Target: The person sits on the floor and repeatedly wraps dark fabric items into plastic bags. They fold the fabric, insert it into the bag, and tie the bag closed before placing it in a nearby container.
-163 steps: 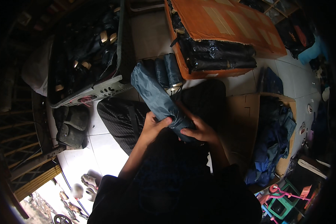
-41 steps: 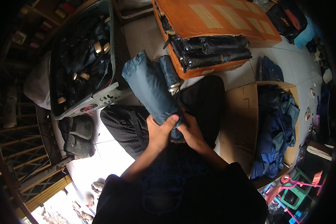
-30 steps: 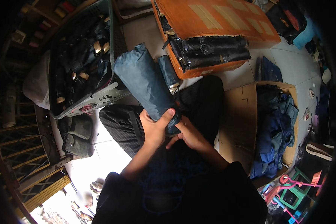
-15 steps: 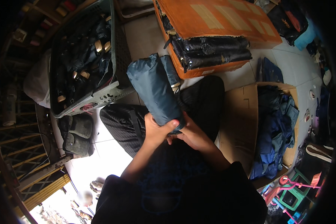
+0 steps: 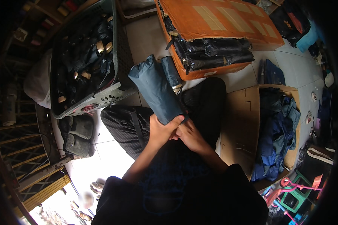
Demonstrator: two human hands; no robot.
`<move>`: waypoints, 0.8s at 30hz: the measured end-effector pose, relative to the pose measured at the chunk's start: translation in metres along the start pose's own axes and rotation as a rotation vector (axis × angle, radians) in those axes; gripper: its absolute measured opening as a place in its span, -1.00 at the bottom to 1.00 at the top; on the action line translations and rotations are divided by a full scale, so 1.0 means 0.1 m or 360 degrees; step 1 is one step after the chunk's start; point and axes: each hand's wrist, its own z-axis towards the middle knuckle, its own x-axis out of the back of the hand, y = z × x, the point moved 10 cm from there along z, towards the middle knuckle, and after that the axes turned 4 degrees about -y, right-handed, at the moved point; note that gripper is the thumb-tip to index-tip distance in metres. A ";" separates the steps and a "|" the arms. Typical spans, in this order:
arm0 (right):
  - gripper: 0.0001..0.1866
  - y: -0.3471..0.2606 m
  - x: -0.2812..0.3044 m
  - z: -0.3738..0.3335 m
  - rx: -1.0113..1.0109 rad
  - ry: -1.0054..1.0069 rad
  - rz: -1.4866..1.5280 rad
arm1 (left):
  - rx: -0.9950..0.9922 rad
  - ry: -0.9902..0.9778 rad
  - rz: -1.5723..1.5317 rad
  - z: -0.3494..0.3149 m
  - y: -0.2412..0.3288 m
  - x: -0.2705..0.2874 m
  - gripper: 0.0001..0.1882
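A folded umbrella (image 5: 154, 92), wrapped in blue-grey cloth, slants up and to the left over my lap. My left hand (image 5: 162, 130) is closed round its lower end, thumb lying across the cloth. Against the same end, from the right, presses my right hand (image 5: 191, 137); its fingers are partly hidden behind the left hand and look curled in. Just beyond, a second slim umbrella (image 5: 171, 73) in similar cloth, with a pale end and a strap, lies by the orange carton.
At the left stands a dark plastic crate (image 5: 118, 90) of black bundles with tan ends. An orange carton (image 5: 221, 22) holding black wrapped rolls is ahead. To the right, an open cardboard box (image 5: 238, 127) contains blue cloth pieces. A grey pouch (image 5: 80, 129) lies by my left knee.
My right hand has drawn in closer to the left hand at the umbrella's lower end. The cloth looks smoother and tighter, its top more pointed.
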 end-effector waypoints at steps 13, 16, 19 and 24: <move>-0.51 -0.11 -0.15 0.03 0.0309 -0.0294 -0.0300 | -0.0053 0.0185 -0.0152 0.20 -0.03 0.26 -0.53; -0.56 0.28 0.05 0.06 0.0164 -0.0199 0.0084 | 0.0141 0.0073 0.0090 0.25 -0.26 0.23 -0.62; -0.61 0.35 0.27 0.11 0.0321 -0.0006 0.0116 | 0.0255 -0.0092 -0.0025 0.32 -0.59 0.22 -0.57; -0.57 0.72 0.82 0.42 0.0289 0.0239 -0.0254 | 0.0139 0.0050 0.0136 0.62 -0.82 0.40 -0.47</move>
